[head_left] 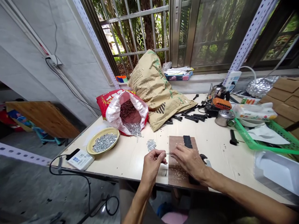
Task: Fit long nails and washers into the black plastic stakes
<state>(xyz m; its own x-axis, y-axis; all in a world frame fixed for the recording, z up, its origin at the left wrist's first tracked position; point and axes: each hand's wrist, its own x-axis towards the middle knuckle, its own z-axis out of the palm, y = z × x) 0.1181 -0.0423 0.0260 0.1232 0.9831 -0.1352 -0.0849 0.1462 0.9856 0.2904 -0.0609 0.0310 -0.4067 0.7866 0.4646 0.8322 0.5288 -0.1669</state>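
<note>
My left hand [154,160] is closed in a pinch just left of a brown board [175,177]. My right hand [189,161] pinches above the board, facing it. A thin metal rod-like piece [167,153] spans the gap between the fingertips of both hands; its exact kind is too small to make out. Black plastic pieces [187,141] lie on the board behind my right hand, and pale crumbs are scattered near its front edge. Beyond my left hand sits a little pile of shiny small metal parts [151,144]. A dark tool [203,158] is partly hidden by my right hand.
Left stand a yellow bowl [115,148] of metal parts, a white box [81,160] with a cable, and an open bag [109,105] of long screws. A paper sack [154,90], black plastic parts [193,117], a metal cup [224,118] and a green basket [247,143] lie further back.
</note>
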